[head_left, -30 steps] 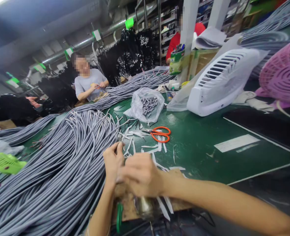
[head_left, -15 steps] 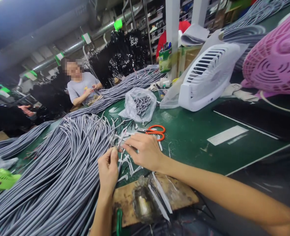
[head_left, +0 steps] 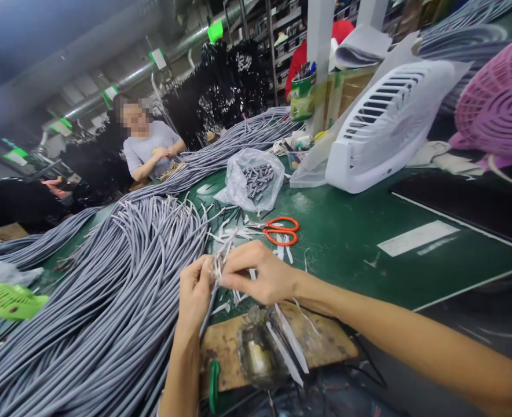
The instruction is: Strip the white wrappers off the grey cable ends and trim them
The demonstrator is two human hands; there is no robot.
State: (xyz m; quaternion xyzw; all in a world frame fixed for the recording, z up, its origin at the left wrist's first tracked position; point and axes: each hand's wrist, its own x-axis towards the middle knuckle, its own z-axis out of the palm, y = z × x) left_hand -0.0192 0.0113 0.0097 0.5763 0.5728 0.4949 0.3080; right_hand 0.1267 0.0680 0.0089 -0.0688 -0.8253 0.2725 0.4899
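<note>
My left hand point(head_left: 196, 292) pinches a grey cable point(head_left: 213, 298) near its end, where pale strips or wires stick up between my fingers. From the other side my right hand point(head_left: 258, 272) closes thumb and fingers on the same frayed cable end point(head_left: 219, 259); exactly which strand it grips is too blurred to tell. To the left lies a large bundle of grey cables point(head_left: 108, 289), their ends pointing away from me. Orange-handled scissors point(head_left: 281, 230) rest on the green table beyond my right hand, among white scraps point(head_left: 234, 233).
Below my hands is a stained wooden board point(head_left: 325, 341) carrying a metal-centred fixture point(head_left: 258, 353). A plastic bag of short grey pieces point(head_left: 256, 179) stands farther back. A white fan point(head_left: 386, 127) and a pink fan point(head_left: 499, 104) stand right. Across the table a person point(head_left: 152, 145) handles cables.
My right hand has turned and drawn its fingers in at the cable end, now pinching there. The whole view has shifted slightly, so the surroundings sit farther right.
</note>
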